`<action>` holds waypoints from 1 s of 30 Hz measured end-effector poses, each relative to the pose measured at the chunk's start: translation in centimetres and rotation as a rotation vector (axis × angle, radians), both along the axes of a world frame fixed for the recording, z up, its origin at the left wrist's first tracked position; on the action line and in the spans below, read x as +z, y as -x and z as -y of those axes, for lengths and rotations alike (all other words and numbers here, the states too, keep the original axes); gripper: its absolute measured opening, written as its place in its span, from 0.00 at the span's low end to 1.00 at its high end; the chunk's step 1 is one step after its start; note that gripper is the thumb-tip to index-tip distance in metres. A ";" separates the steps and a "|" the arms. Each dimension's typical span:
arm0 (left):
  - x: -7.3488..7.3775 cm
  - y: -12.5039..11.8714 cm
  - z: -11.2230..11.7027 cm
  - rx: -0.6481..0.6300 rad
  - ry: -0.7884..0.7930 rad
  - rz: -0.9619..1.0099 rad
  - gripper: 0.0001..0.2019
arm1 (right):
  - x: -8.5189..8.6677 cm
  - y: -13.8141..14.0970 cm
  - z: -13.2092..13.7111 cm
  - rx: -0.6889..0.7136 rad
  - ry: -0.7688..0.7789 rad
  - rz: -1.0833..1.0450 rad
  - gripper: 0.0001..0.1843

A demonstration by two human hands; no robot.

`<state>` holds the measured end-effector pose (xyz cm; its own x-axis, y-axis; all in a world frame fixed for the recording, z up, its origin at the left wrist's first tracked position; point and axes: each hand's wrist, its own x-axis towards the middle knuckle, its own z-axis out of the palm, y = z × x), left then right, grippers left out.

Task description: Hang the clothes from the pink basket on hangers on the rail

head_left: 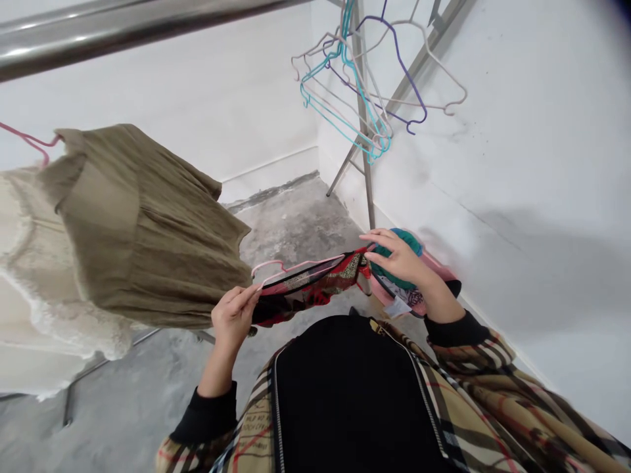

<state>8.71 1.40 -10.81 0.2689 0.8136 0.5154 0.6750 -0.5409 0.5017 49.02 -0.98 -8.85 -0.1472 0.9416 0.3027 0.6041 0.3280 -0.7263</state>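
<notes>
A pink hanger (pixel 283 266) lies inside the neckline of a red, black and tan patterned garment (pixel 315 289) in front of my body. My left hand (pixel 235 316) is closed, pinching the garment and hanger at their left end. At the other end, my right hand (pixel 397 259) touches the garment's shoulder, its fingers stretched out and its thumb apart. Below and behind the right hand is a pink basket (pixel 438 263) with a green cloth (pixel 407 279) and other fabric in it, partly hidden by my hand and wrist.
An olive shirt (pixel 148 223) and a cream lace-edged garment (pixel 29 295) hang at left. A metal rail (pixel 123 29) crosses the upper left. Several hangers (pixel 345 98), turquoise, purple and pale, hang from the rack at upper right, near a white wall (pixel 542 164).
</notes>
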 end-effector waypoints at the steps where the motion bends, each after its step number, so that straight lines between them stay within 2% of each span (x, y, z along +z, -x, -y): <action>1: 0.1 0.0 -0.2 -0.012 0.015 0.022 0.08 | 0.0 -0.1 -0.2 0.006 -0.001 0.091 0.21; 3: 0.6 0.0 -0.5 -0.037 0.042 0.056 0.08 | -0.1 -0.1 -0.5 0.072 0.037 0.238 0.20; 5: 1.2 -0.1 -0.9 -0.046 0.070 0.068 0.08 | 0.0 0.1 -0.8 0.157 0.066 0.280 0.19; 9: 2.7 -0.1 -1.8 -0.049 0.137 0.036 0.11 | 1.1 0.2 -0.5 0.269 0.113 0.126 0.22; 12: 3.0 0.6 -2.5 -0.054 0.241 0.030 0.16 | 2.2 -0.7 0.2 0.219 0.108 0.050 0.21; 17: 1.7 2.5 -3.0 0.028 0.421 0.145 0.21 | 3.6 -3.2 1.4 0.097 0.111 0.016 0.19; 21: 0.8 3.7 -3.0 0.085 0.507 0.288 0.18 | 4.4 -4.5 1.9 0.039 0.150 -0.043 0.17; 24: 0.5 3.8 -3.0 0.178 0.478 0.385 0.15 | 4.8 -5.1 1.7 0.094 0.148 -0.071 0.15; 27: -0.2 3.2 -3.0 0.346 0.389 0.523 0.17 | 5.1 -4.9 1.3 0.129 0.053 -0.085 0.12; 30: -1.4 2.1 -2.7 0.478 0.319 0.630 0.22 | 5.5 -3.7 0.8 0.007 -0.124 -0.025 0.11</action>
